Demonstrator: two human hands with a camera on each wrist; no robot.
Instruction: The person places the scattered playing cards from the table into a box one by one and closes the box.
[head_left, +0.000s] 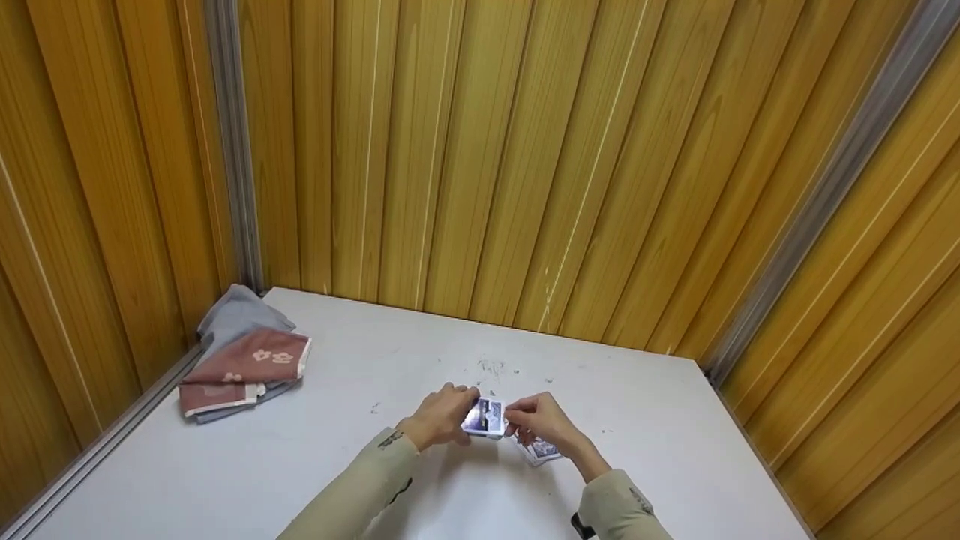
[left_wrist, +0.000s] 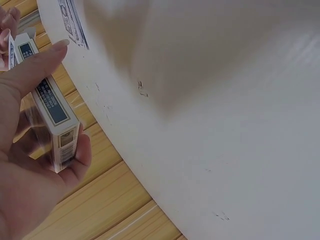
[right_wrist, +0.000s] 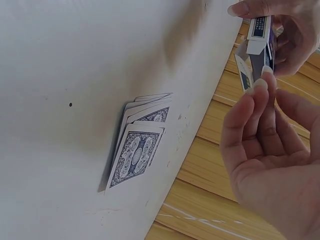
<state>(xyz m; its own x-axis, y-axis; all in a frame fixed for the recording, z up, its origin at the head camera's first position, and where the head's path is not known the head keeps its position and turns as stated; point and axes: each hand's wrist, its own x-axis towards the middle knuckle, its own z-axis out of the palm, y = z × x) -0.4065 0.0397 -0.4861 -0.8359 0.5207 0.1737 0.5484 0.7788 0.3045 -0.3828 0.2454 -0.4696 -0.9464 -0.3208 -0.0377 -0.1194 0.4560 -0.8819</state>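
My left hand (head_left: 444,414) grips a playing card box (head_left: 487,417) above the table, thumb along one narrow side and fingers around the other. The box (left_wrist: 56,104) has dark blue printed panels and a barcode on its near end. At its opposite end, a white flap (right_wrist: 244,70) stands folded out. My right hand (head_left: 547,420) pinches at that flap, its thumb and fingertips together at the opening. Below the right hand, a loosely fanned pile of playing cards (right_wrist: 134,156) lies on the table, blue ornate backs up.
The white table (head_left: 360,345) carries dark scuff marks. On its far left corner lie a folded reddish cloth (head_left: 262,356) with pale flowers and a grey-blue cloth (head_left: 244,315). Wood-patterned walls (head_left: 465,165) close off the back and both sides.
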